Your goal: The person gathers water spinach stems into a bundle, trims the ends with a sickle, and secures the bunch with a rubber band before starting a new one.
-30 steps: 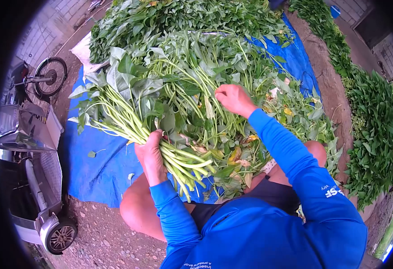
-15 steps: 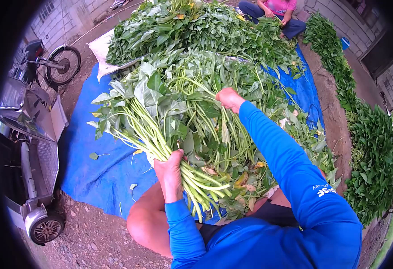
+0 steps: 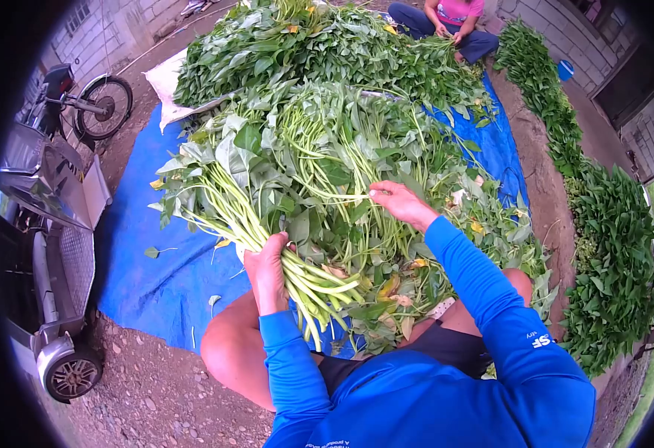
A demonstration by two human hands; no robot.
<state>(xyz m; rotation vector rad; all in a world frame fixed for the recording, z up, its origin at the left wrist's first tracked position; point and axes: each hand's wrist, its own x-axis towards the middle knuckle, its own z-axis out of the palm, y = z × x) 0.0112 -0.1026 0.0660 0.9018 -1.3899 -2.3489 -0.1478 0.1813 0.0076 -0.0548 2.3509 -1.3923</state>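
My left hand (image 3: 267,272) is closed round a thick bunch of water spinach (image 3: 237,205), its leaves pointing away from me and its pale cut stem ends toward my lap. A small dark tip sticks up by the left thumb; I cannot make out what it is. My right hand (image 3: 401,203) reaches over the loose pile of water spinach (image 3: 386,142), with thumb and fingertips together at the end of a few thin stems (image 3: 334,196). Yellowed leaves (image 3: 390,287) lie in front of my crossed legs.
A blue tarp (image 3: 148,254) lies under the greens. Behind is a larger heap of leafy stems (image 3: 267,56), where a seated person in pink (image 3: 457,19) handles greens. A long row of bundles (image 3: 610,246) runs along the right. A motorcycle (image 3: 103,108) and sidecar (image 3: 66,276) stand left.
My right hand has gone from a fist round stems to a looser fingertip hold, slightly lower and nearer me. The left hand still holds the bunch, shifted slightly left in view.
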